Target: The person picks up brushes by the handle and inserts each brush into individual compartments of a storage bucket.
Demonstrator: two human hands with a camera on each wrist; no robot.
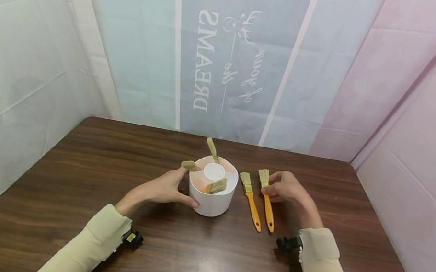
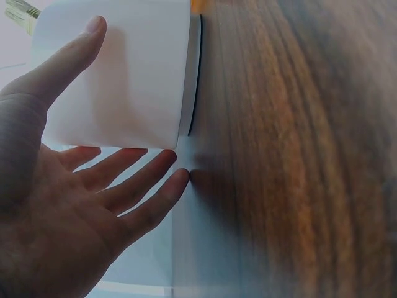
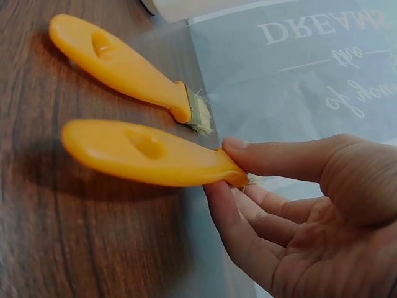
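A white round divided container [image 1: 212, 205] stands on the table with three brushes, bristles up, in its compartments. My left hand [image 1: 168, 189] holds it from the left, thumb at the front and fingers round the far side. In the left wrist view the thumb lies over the white wall and the fingertips are right at its edge. My right hand [image 1: 288, 187] pinches a yellow-handled paintbrush [image 3: 142, 155] between thumb and index finger near the ferrule. A second yellow paintbrush [image 1: 251, 203] lies on the table between the container and the held paintbrush.
The dark wood table [image 1: 196, 258] meets a grey-blue printed backdrop [image 1: 235, 61] at its far edge. Pale cloth walls rise at the left [image 1: 6, 69] and right [image 1: 431, 144]. Brush bristles [image 1: 211, 148] stick out above the container's rim.
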